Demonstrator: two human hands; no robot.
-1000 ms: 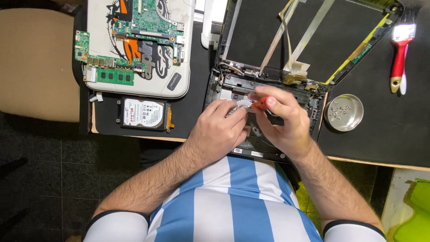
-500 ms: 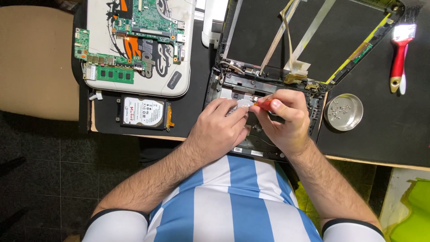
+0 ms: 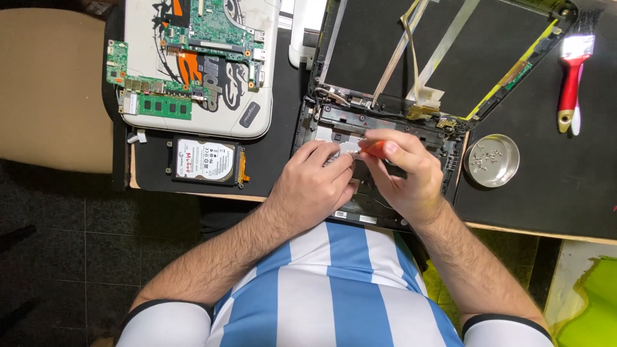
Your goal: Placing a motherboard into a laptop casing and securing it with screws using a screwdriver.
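A dismantled black laptop base (image 3: 379, 125) lies at the table's front edge, its bare screen frame (image 3: 450, 58) folded open behind it. My left hand (image 3: 312, 186) rests on the base, fingertips pinching a small silvery part (image 3: 349, 147). My right hand (image 3: 405, 173) is closed around an orange-handled screwdriver (image 3: 371, 147), whose tip meets that silvery part. Both hands cover the middle of the base, so the spot under the tip is hidden.
A hard drive (image 3: 205, 160) lies left of my hands. Behind it a white laptop lid (image 3: 257, 96) carries green circuit boards (image 3: 212, 29) and a memory stick (image 3: 165, 106). A round metal dish (image 3: 493, 160) with several screws sits at right, a red-handled brush (image 3: 571, 77) beyond it.
My hands shifted only slightly; the right hand's fingers turned a little on the screwdriver. Everything else stays in place.
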